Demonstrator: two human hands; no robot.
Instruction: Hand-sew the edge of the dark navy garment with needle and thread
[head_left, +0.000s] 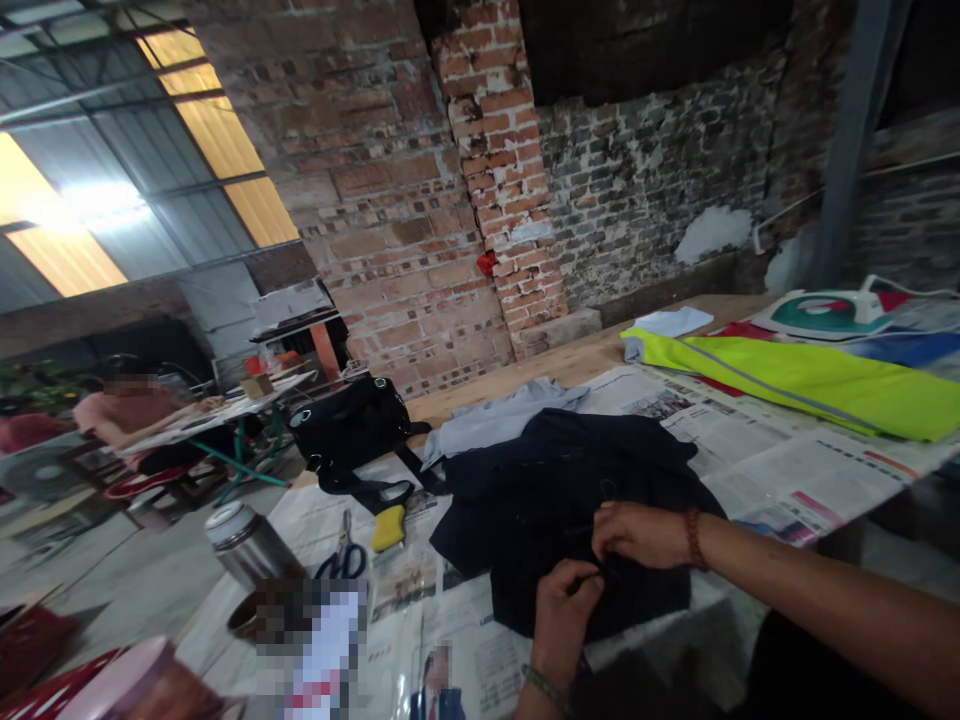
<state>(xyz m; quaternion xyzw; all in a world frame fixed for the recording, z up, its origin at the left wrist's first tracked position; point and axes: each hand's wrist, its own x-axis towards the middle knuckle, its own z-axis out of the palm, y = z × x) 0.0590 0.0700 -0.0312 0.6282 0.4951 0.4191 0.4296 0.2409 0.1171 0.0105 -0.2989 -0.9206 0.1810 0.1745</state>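
Meanwhile, at newspaper-covered wooden worktable (570,365): crumpled dark navy fabric garment (555,480) lies near front edge, long axis running from near edge toward brick wall. Left hand (564,610) clenched, pinching garment fabric; right hand (641,535), beaded bracelet at wrist, fingers curled onto same fold, just beside left. Newsprint text too blurred to read. Nearby: black-handled steel scissors (343,556), black shoulder bag (352,425), folded neon-yellow garment (810,380), white-and-teal clothes iron (825,310).

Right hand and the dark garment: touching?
Touching. The head view shows the right hand resting on the dark garment, fingers pressed into the cloth with no gap; the left hand pinches the same fabric just below.
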